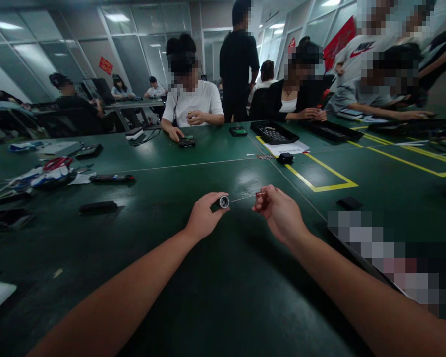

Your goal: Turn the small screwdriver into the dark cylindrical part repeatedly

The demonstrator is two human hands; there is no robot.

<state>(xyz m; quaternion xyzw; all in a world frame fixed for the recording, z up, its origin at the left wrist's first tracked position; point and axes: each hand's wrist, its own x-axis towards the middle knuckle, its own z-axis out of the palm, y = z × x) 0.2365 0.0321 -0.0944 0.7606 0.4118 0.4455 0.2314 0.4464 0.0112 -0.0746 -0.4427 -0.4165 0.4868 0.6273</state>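
Observation:
My left hand point(205, 216) is closed around a small dark cylinder point(224, 202), whose round end with a pale metallic rim and a hollow-looking inside faces me. In my right hand point(282, 213) is a thin screwdriver point(244, 198), its reddish handle pinched between the fingers. The slim metal shaft points left, its tip close to the cylinder's end; whether they touch I cannot tell. Both hands are above the green tabletop point(223, 282).
Left lie a dark pen-like tool point(111, 178), a black case point(98, 207) and bundled cables point(55, 166). Ahead are a small black block point(285, 158), a black tray point(275, 133) and yellow tape point(334, 188). A black piece point(350, 203) lies right. Several people sit across the table.

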